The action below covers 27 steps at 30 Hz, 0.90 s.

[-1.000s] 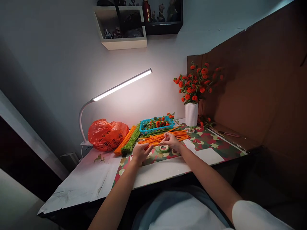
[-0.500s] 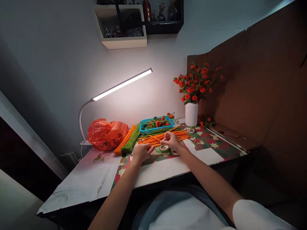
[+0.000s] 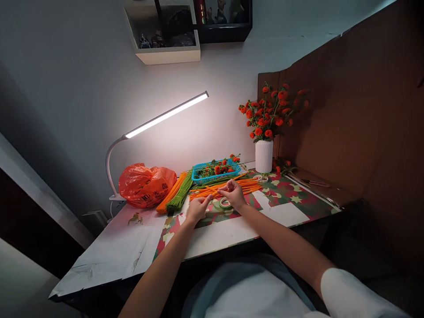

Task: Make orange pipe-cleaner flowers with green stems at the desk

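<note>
My right hand (image 3: pixel 234 195) is closed in a pinch on an orange pipe cleaner (image 3: pixel 213 192) that slants leftward from its fingertips. My left hand (image 3: pixel 198 208) meets it, thumb and fingers pressed together on the pipe cleaner near the right fingertips. Directly behind both hands lies a loose spread of orange pipe cleaners (image 3: pixel 250 187), partly covered by the fingers. A roll of green tape (image 3: pixel 225 202) rests on the camouflage-patterned mat just below the right hand.
Behind the hands stands a blue basket (image 3: pixel 198 180) of orange flowers. Bundled green pipe cleaners (image 3: pixel 180 194) and an orange plastic bag (image 3: pixel 145 185) are to the left, under a lit lamp (image 3: pixel 167 115). A white vase (image 3: pixel 264 157) of orange flowers stands back right, beside cardboard (image 3: pixel 331 119).
My left hand has shifted up and right, and its spread thumb and fingers have closed on the pipe cleaner. My right hand has moved slightly left. The camera view has tilted slightly.
</note>
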{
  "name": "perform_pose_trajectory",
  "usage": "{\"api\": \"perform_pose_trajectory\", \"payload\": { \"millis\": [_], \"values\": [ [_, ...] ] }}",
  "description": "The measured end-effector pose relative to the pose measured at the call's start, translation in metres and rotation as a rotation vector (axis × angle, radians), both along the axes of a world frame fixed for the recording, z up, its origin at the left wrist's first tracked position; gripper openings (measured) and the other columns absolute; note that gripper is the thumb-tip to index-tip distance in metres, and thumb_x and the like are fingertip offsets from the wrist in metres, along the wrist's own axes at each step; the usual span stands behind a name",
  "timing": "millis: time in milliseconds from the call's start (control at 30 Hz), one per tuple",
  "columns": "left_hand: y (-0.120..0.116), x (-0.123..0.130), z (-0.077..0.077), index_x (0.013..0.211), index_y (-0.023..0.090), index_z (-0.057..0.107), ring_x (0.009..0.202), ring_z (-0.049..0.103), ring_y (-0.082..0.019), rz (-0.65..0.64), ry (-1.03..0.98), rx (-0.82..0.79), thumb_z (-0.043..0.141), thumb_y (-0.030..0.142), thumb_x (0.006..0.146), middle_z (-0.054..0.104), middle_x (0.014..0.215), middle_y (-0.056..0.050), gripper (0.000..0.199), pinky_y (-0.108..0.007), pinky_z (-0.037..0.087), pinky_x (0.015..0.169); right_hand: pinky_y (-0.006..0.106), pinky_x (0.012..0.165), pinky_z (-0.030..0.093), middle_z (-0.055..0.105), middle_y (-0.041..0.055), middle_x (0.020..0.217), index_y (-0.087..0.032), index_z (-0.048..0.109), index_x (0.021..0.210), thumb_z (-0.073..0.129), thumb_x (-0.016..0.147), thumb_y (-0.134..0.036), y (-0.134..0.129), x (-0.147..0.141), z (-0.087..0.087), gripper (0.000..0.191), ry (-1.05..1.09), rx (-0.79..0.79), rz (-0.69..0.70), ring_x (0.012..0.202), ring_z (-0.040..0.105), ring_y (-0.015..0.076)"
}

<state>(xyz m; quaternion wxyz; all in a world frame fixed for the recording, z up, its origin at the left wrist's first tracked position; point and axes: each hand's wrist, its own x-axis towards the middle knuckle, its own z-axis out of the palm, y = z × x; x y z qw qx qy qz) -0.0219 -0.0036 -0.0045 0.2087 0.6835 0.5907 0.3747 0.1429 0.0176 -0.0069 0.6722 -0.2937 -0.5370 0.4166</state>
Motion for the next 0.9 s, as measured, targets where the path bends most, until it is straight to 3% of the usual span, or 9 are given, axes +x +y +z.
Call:
{"api": "perform_pose_trajectory", "payload": {
  "millis": [200,300,400,567,733,900],
  "values": [
    [0.0,0.009,-0.003,0.05,0.023,0.028,0.041,0.017,-0.009,-0.046,-0.24,-0.183,0.047,0.073,0.073,0.02,0.047,0.006,0.058,-0.027,0.013,0.047,0.029,0.069,0.05,0.055,-0.0076,0.053,-0.022,0.034,0.059,0.086,0.042,-0.029,-0.003,-0.001,0.008,0.055,0.287,-0.15,0.121,0.068,0.065,0.0167],
    [-0.001,0.014,-0.005,0.052,0.022,0.031,0.044,0.017,-0.009,-0.076,-0.294,-0.191,0.045,0.079,0.069,0.02,0.048,0.006,0.061,-0.027,0.012,0.047,0.022,0.056,0.046,0.052,-0.0091,0.053,-0.022,0.034,0.061,0.086,0.041,-0.024,-0.007,0.0,0.012,0.056,0.379,-0.222,0.19,0.062,0.063,0.0132],
    [-0.001,0.017,-0.008,0.052,0.021,0.035,0.045,0.019,-0.009,-0.094,-0.291,-0.171,0.042,0.078,0.07,0.025,0.05,0.006,0.06,-0.026,0.014,0.047,0.017,0.042,0.034,0.054,-0.0088,0.056,-0.021,0.035,0.064,0.087,0.039,-0.021,-0.009,0.002,0.014,0.057,0.424,-0.318,0.231,0.055,0.057,0.0098],
    [0.002,0.018,-0.011,0.05,0.021,0.035,0.048,0.029,-0.01,-0.119,-0.244,-0.084,0.041,0.07,0.076,0.032,0.051,0.004,0.056,-0.025,0.021,0.05,0.016,0.041,0.034,0.054,-0.0083,0.058,-0.022,0.036,0.067,0.087,0.038,-0.019,-0.005,0.004,0.011,0.059,0.425,-0.368,0.205,0.052,0.054,0.0079],
    [0.002,0.017,-0.013,0.05,0.021,0.034,0.05,0.035,-0.012,-0.073,-0.151,-0.05,0.037,0.067,0.078,0.033,0.05,0.003,0.054,-0.025,0.025,0.051,0.019,0.041,0.036,0.056,-0.0054,0.065,-0.023,0.037,0.07,0.086,0.041,-0.025,-0.002,0.002,0.006,0.057,0.388,-0.347,0.179,0.057,0.058,0.0115],
    [0.001,0.018,-0.014,0.05,0.021,0.035,0.051,0.038,-0.013,-0.049,-0.124,-0.028,0.036,0.065,0.08,0.035,0.049,0.002,0.053,-0.026,0.026,0.05,0.019,0.044,0.039,0.059,-0.0045,0.071,-0.023,0.047,0.075,0.087,0.039,-0.023,-0.001,0.002,0.005,0.055,0.408,-0.385,0.11,0.059,0.056,0.0101]
  ]
}}
